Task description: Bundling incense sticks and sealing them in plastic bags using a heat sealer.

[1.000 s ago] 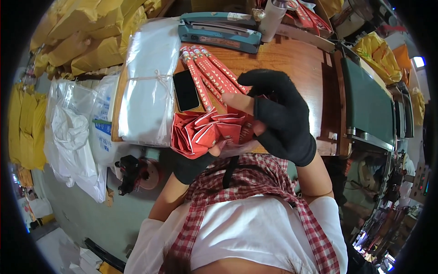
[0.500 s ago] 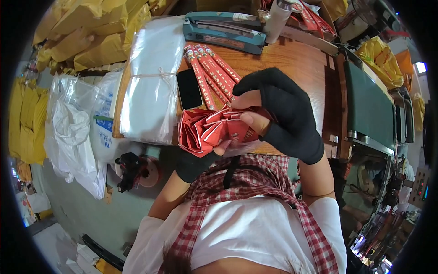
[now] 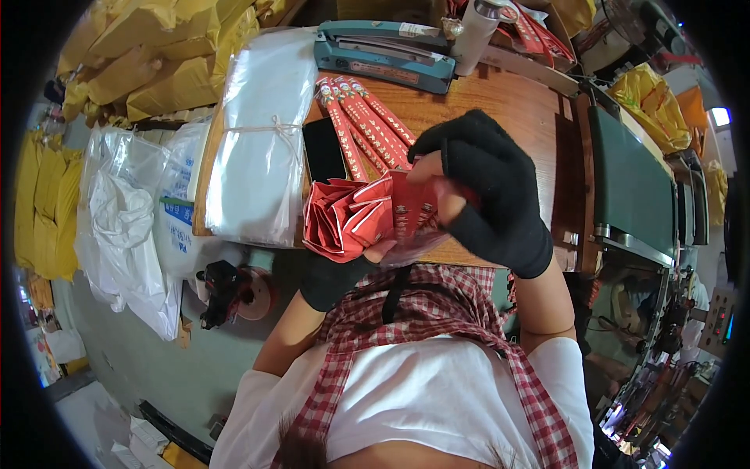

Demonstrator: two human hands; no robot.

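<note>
A thick bundle of red folded paper pieces with pale edges rests in my left hand, just over the table's near edge. That hand is closed round it from below; most of its fingers are hidden. My right hand, in a black fingerless glove, pinches the right end of the same bundle with thumb and fingers. Clear plastic film shows along its underside, and printed red paper lies flat between the two hands. Beyond it, several long red printed strips are fanned out on the table.
Left of the strips lie a black phone and a tied stack of clear plastic bags. A teal heat sealer and a white bottle stand at the back. Yellow packages pile up at far left.
My right hand's fingers have shifted slightly right and up along the bundle. More of the flat printed red part now shows between my hands. The left hand has barely moved.
</note>
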